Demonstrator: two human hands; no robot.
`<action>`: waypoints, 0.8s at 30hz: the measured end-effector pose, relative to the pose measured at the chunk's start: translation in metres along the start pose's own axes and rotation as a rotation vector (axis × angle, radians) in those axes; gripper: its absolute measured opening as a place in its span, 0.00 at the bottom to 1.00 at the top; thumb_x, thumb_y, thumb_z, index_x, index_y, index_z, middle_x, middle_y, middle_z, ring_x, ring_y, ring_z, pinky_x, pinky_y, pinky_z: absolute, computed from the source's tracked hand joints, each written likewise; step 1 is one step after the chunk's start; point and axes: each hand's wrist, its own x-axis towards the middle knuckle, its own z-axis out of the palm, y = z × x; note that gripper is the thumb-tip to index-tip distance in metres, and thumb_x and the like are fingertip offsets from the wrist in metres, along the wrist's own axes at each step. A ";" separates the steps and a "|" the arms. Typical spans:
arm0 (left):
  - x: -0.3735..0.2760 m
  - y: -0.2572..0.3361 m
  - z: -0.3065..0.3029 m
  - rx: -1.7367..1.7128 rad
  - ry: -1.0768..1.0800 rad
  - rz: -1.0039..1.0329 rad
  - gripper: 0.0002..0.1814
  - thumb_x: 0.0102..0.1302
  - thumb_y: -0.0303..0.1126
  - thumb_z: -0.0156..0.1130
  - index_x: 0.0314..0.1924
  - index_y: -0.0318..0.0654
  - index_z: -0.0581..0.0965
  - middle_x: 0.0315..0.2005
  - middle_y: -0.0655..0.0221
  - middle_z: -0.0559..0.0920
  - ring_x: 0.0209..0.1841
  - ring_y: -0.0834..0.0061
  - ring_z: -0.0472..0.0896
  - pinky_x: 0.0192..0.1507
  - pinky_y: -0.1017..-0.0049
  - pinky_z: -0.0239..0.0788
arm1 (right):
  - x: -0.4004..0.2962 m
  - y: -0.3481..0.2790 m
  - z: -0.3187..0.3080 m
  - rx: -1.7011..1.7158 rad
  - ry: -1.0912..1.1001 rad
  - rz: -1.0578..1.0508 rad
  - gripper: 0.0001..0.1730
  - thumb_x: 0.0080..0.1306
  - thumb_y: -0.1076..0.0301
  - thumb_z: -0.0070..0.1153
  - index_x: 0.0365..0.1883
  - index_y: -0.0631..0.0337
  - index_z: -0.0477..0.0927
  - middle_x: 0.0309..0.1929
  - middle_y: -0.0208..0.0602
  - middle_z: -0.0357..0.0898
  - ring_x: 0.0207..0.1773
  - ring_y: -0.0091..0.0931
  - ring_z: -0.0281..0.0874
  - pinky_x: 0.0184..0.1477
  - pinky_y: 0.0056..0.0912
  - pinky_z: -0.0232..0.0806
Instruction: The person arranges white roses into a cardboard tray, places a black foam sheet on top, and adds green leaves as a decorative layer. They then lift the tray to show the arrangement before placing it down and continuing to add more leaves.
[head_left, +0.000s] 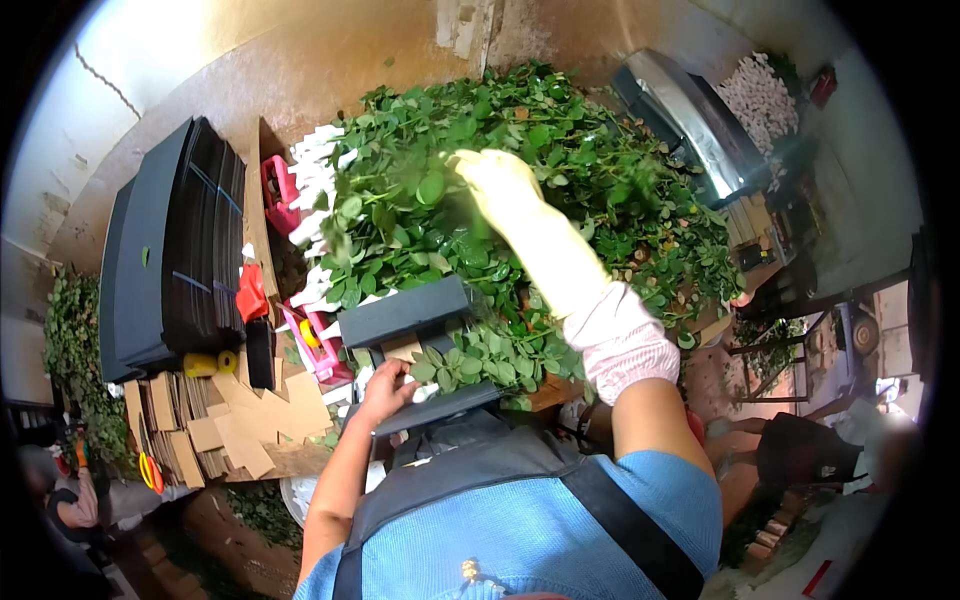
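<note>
My bare left hand (388, 390) rests at the near end of an open dark box (405, 311), its fingers touching a small piece of cardboard (403, 349) inside. Leafy green stems (480, 364) lie in the box, with white-wrapped heads toward my left hand. Whether those fingers grip anything is unclear. My right hand (491, 180), in a pale yellow glove, reaches over a big heap of leafy stems (465, 120); its fingertips are blurred among the leaves, so its hold cannot be told. White-wrapped heads (311, 199) line the heap's left side.
A stack of dark flat cartons (172, 240) stands left. Cardboard pieces (277, 409), orange-handled scissors (150, 472), a pink tape dispenser (319, 349) and yellow tape rolls (201, 365) lie nearby. A silvery-topped box (690, 112) is at back right. Other people are at far left and far right.
</note>
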 end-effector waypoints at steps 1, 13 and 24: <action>0.003 0.012 -0.006 0.044 -0.010 0.060 0.17 0.60 0.30 0.75 0.44 0.35 0.77 0.40 0.60 0.81 0.43 0.57 0.82 0.48 0.65 0.75 | 0.003 0.006 0.001 0.038 -0.201 0.168 0.12 0.69 0.70 0.55 0.49 0.51 0.85 0.46 0.40 0.87 0.47 0.40 0.86 0.53 0.37 0.77; -0.005 -0.035 0.004 0.013 0.071 0.176 0.15 0.62 0.31 0.68 0.48 0.36 0.81 0.42 0.60 0.82 0.50 0.63 0.82 0.49 0.65 0.74 | -0.139 -0.074 -0.133 -0.078 0.185 -0.614 0.31 0.49 0.72 0.60 0.56 0.59 0.85 0.47 0.42 0.86 0.30 0.33 0.74 0.30 0.36 0.71; 0.001 0.010 0.005 -0.201 0.200 0.013 0.45 0.55 0.28 0.78 0.71 0.46 0.63 0.47 0.66 0.81 0.47 0.72 0.82 0.52 0.72 0.75 | -0.176 0.048 0.061 -0.563 -1.167 0.403 0.19 0.60 0.72 0.67 0.52 0.55 0.86 0.55 0.32 0.86 0.47 0.30 0.87 0.44 0.36 0.78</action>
